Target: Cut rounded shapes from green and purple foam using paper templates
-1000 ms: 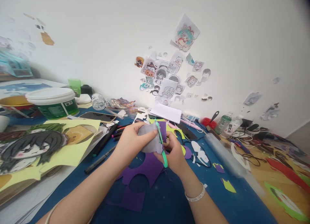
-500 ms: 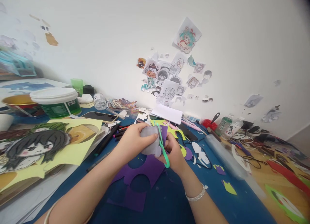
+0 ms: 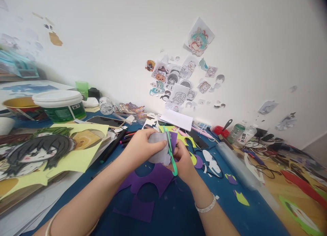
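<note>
Between thumb and fingers, my left hand (image 3: 149, 144) grips a grey paper cutout (image 3: 157, 155) with a wavy edge, held up over the table. A piece of purple paper (image 3: 174, 140) shows behind its right side. My right hand (image 3: 182, 159) is closed around green scissors (image 3: 170, 149), whose blades point away from me along the cutout's right edge. The blades look nearly closed; the fingers in the handle are partly hidden. Below both hands lies a purple sheet (image 3: 150, 181) with rounded holes cut in it.
On the left are a yellow sheet with a black-haired figure (image 3: 94, 137), a white-lidded tub (image 3: 61, 108) and a phone (image 3: 104, 121). Purple and yellow scraps (image 3: 240, 198) lie right, near a clear plastic roll (image 3: 238, 164) and bottles (image 3: 236, 132). Drawings (image 3: 199, 38) hang on the wall.
The scissors' blades have drawn closer together along the cutout's edge. Both hands stay in nearly the same place, and the view has shifted very slightly.
</note>
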`<state>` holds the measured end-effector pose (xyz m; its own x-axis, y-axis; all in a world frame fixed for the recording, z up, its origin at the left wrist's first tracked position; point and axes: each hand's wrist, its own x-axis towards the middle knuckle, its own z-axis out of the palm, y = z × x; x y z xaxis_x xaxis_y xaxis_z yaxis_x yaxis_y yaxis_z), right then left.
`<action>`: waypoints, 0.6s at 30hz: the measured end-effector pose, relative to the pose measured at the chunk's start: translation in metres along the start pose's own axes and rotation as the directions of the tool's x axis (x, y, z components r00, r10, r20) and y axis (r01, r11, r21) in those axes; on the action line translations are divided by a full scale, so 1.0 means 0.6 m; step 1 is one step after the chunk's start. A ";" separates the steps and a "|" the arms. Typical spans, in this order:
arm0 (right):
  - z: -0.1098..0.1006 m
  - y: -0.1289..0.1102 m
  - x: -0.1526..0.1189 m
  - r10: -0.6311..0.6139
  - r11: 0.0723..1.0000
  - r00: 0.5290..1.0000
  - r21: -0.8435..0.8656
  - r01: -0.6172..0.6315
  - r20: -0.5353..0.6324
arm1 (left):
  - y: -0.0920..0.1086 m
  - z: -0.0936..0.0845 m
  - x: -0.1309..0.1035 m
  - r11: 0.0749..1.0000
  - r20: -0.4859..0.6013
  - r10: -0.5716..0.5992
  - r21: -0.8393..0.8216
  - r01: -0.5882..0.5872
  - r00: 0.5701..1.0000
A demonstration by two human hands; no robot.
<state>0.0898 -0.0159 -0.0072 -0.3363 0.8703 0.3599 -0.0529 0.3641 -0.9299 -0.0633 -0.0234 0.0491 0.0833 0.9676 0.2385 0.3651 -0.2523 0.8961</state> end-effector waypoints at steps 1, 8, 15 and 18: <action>0.001 -0.002 0.000 -0.001 1.000 1.000 -0.001 0.001 0.005 | 0.000 0.000 0.000 1.000 0.005 -0.003 0.009 0.003 1.000; -0.006 -0.006 -0.002 0.033 0.997 0.999 -0.072 -0.034 -0.005 | 0.001 0.000 0.000 1.000 0.047 -0.023 0.012 0.022 0.999; -0.015 -0.006 -0.001 0.059 0.995 0.998 -0.076 -0.058 0.005 | 0.001 -0.006 0.003 0.999 0.053 0.046 0.019 -0.047 0.998; -0.016 -0.008 0.003 0.048 0.999 0.998 -0.009 -0.048 0.046 | -0.002 -0.005 0.004 0.996 0.074 0.085 -0.042 -0.082 0.994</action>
<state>0.0985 -0.0127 -0.0012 -0.3813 0.8705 0.3111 -0.0280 0.3255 -0.9451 -0.0662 -0.0209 0.0497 0.1824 0.9408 0.2856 0.3178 -0.3313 0.8884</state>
